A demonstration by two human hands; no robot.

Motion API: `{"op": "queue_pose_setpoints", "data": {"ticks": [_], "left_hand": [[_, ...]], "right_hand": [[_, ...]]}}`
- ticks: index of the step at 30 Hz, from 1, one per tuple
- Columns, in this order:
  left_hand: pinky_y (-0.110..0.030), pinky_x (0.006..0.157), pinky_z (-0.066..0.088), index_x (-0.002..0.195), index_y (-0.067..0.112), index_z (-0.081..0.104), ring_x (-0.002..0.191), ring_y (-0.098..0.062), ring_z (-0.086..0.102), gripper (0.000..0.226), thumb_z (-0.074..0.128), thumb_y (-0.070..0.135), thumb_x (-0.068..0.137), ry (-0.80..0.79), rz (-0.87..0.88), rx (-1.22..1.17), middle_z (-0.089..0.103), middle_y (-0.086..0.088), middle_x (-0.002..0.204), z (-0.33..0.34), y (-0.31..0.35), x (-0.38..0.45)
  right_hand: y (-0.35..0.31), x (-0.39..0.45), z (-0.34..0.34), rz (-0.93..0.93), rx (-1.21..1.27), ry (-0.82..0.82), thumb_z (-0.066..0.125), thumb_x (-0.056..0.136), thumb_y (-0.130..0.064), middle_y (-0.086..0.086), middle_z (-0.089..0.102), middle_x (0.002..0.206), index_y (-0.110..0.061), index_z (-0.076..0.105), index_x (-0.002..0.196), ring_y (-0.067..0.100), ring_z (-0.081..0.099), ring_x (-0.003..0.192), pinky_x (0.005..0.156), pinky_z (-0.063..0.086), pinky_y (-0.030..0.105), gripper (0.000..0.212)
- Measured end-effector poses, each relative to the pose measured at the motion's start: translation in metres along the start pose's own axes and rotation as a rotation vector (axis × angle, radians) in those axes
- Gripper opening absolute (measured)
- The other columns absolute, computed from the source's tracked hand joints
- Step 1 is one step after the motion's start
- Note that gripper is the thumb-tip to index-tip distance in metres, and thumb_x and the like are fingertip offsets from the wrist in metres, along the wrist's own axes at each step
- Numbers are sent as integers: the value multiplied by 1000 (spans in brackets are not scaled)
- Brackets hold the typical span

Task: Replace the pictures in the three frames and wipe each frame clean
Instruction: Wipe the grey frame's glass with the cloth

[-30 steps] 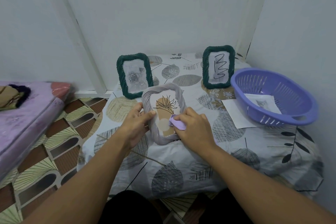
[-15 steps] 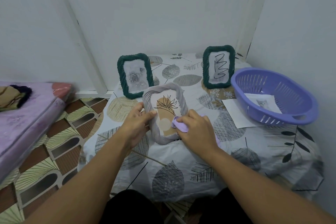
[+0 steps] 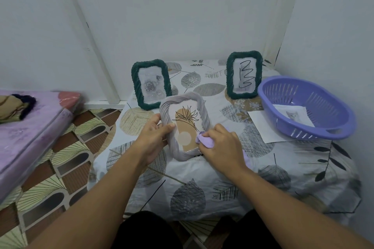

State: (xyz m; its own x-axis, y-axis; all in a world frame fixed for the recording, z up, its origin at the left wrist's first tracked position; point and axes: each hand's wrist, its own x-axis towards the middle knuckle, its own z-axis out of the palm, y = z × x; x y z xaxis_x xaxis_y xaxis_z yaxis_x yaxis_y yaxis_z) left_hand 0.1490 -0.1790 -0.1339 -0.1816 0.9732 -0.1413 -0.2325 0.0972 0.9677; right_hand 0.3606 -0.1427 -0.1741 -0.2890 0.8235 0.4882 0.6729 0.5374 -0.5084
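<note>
Cloth (image 3: 205, 141) lower on frame (image 3: 184, 125) (three frames)

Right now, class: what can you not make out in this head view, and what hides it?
- Grey frame: lower right corner hidden by the right hand and lilac cloth.
- Paper under the purple basket: mostly covered by it.
- Photo in the basket: too small to read.
- Frame backs: face away.

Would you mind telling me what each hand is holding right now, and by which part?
The left hand grips the grey frame by its left edge. The right hand holds a bunched purple cloth against the frame's lower right.
</note>
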Motion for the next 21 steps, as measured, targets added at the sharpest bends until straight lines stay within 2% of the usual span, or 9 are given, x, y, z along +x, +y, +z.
{"op": "queue_pose_setpoints", "data": {"ticks": [4,7,9,14,18,21], "left_hand": [[-43,85,58,133,13,55,104,-29,70,37,58,-1,99,1,4,-9,74,-13,119,-1,0,0],[-43,85,58,133,13,55,104,-30,69,38,58,-1,98,-12,5,-16,73,-15,120,-2,-1,0],[-41,82,58,133,13,55,102,-28,71,37,58,-1,98,-23,8,-18,73,-15,120,-1,0,0],[-40,80,59,132,14,55,95,-26,72,37,58,-1,98,-32,17,-26,73,-17,116,-2,-1,1],[-42,83,59,132,12,56,100,-30,70,36,58,-1,98,-36,15,-16,72,-18,119,-2,-1,3],[-42,85,58,134,12,55,102,-31,70,38,59,0,98,-52,14,-16,71,-19,121,-3,-1,3]], "right_hand": [[-7,14,2,-45,21,-21,65,79,-44,-14,53,84,-29,74,84,14,57,71,72,40,35,18],[-19,33,4,-90,43,-22,53,80,-52,-12,56,86,-29,77,91,14,59,77,73,36,34,35],[-30,45,6,-105,41,-25,51,80,-52,-11,57,87,-31,79,93,15,59,78,73,36,34,37],[-42,67,12,-131,-12,-25,71,84,-39,-9,58,91,-33,78,100,18,61,80,74,40,38,19],[-41,67,13,-21,15,25,77,80,-32,-7,58,96,-30,77,108,19,60,85,76,41,37,28],[-47,55,19,-140,2,7,76,79,-30,-6,59,93,-28,77,105,21,62,81,73,42,38,26]]}}
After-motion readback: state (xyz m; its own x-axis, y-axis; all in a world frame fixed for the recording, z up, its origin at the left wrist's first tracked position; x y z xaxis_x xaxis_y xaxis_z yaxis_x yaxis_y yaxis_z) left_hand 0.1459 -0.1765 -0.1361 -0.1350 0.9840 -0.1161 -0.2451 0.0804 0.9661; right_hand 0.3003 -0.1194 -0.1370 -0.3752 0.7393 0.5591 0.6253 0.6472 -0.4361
